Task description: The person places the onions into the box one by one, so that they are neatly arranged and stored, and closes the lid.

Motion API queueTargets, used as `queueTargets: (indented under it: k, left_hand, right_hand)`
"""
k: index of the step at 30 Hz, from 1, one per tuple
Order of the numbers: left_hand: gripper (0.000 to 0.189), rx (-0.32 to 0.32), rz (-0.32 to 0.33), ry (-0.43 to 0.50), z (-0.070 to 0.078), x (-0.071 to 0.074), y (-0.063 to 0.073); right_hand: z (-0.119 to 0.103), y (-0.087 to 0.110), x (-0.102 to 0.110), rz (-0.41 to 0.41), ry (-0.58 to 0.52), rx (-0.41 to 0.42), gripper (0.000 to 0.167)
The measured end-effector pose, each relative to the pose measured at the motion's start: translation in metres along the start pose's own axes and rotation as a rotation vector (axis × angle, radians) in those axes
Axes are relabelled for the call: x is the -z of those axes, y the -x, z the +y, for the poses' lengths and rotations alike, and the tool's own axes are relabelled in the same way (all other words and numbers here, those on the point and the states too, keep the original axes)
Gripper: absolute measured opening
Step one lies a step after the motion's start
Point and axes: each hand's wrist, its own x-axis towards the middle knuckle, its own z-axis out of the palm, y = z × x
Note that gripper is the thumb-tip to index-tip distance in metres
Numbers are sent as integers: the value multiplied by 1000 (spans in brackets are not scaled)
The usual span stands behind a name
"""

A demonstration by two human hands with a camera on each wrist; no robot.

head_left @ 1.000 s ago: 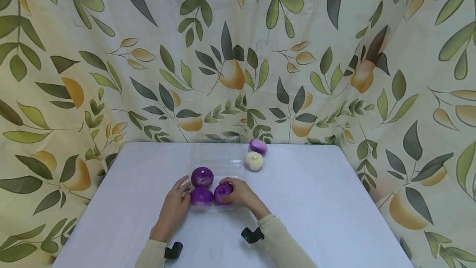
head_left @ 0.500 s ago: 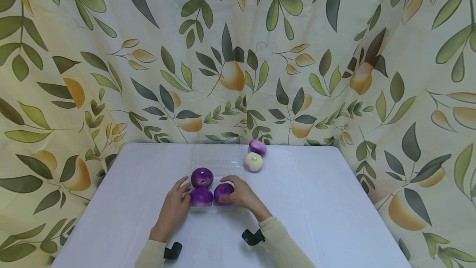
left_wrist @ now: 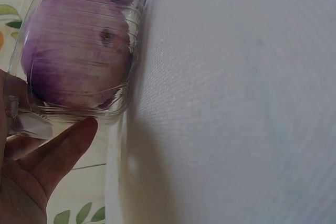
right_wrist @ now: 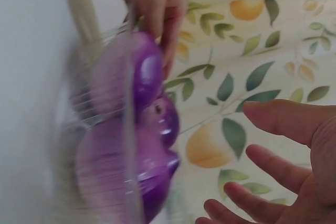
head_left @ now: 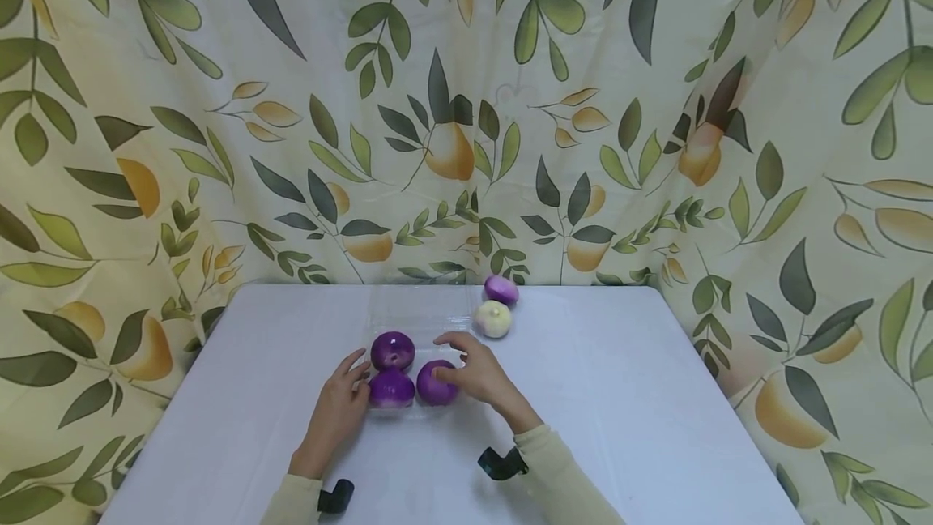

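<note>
Three purple onions sit in a clear plastic box [head_left: 419, 308] with its lid folded back: one at the back left [head_left: 392, 351], one at the front left [head_left: 391, 389] and one at the front right [head_left: 428, 386]. My left hand [head_left: 338, 402] rests its fingers against the box's left side; in the left wrist view, a fingertip of this hand [left_wrist: 34, 182] meets the ribbed wall. Beside the front-right onion is my right hand [head_left: 481, 373], its thumb overlapping that onion in the head view. In the right wrist view this hand [right_wrist: 325, 182] has its fingers spread, holding nothing.
Behind the box, to the right, a purple onion [head_left: 500, 289] and a whitish onion [head_left: 493, 319] lie close together on the white-covered table [head_left: 598, 395]. A leaf-and-fruit patterned curtain [head_left: 452, 144] hangs along the table's back edge.
My right hand has let go of the front-right onion, its fingers lifting and opening away to the right. My left hand stays at the box's left side.
</note>
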Motion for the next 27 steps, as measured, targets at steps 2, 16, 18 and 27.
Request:
queueTargets:
  k: [2,16,18,27]
  left_hand:
    - [34,-3,3,-6,0,0,1]
    - [33,-21,13,-1,-1,-2,0]
    - [33,-33,24,-4,-1,-2,-1]
    - [33,-7,4,-15,-1,-1,0]
  right_hand:
    - [-5,1,2,8,-32,6,46]
    - [-36,11,24,81,-171,33,45]
    - [-39,13,27,93,-173,41,44]
    - [-41,20,38,134,-186,59,43]
